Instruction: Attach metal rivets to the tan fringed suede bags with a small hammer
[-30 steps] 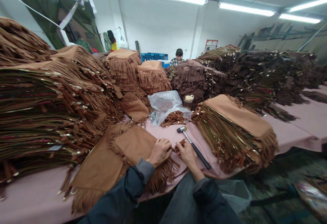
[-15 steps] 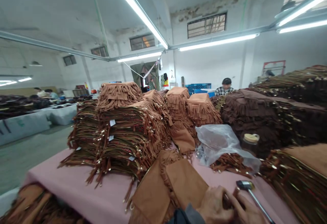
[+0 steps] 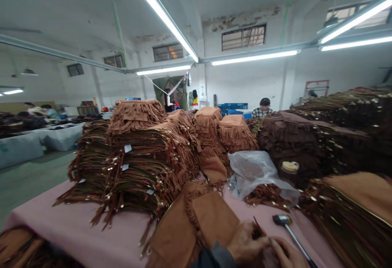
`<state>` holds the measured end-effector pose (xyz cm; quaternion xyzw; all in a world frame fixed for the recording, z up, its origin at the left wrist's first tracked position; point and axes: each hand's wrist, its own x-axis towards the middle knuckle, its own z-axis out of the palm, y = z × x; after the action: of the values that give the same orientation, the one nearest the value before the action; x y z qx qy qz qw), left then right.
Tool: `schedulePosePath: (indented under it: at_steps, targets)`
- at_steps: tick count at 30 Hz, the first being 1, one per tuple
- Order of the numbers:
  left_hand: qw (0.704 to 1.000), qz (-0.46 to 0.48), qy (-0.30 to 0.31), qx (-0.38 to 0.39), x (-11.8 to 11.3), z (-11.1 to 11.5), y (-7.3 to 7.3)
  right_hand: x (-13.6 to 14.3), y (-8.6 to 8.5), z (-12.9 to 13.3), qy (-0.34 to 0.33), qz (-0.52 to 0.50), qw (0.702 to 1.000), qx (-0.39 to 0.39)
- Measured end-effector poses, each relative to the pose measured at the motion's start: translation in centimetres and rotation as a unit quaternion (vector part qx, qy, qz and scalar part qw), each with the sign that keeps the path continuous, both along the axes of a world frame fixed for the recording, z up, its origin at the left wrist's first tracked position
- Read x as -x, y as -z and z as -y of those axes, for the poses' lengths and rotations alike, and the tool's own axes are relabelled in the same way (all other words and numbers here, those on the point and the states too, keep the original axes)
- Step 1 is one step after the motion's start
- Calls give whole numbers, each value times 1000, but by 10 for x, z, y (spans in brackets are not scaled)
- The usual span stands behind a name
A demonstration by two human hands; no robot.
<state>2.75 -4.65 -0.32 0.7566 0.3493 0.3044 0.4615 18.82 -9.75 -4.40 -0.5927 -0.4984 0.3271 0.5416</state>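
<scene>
I'm watching the left hand pinching a thin brown strip over the table | right hand is crowding in beside it, its grip I'm unable to tell | strip's long axis is running upward, tip leaning left | hammer is lying rightward, head pointing away

Workshop: fringed stacks, hammer
</scene>
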Motion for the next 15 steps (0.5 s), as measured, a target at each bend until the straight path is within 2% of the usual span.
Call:
schedulePosePath:
  at_steps: [2,4,10,15]
  targets:
    - [1000,-4,-12,-17,0,-3,-7,-1,-2,6,0,0,1000,1]
    - [998,-50,-5,-34,1,-13,-11,-3,-2,9,24,27,999,1]
    - [972,-170,116,-116,12,-53,-14,-11,8,-3,52,47,997,-22]
    - [957,-210,139,-147,18,-60,-24,-6,3,-17,49,27,997,-60]
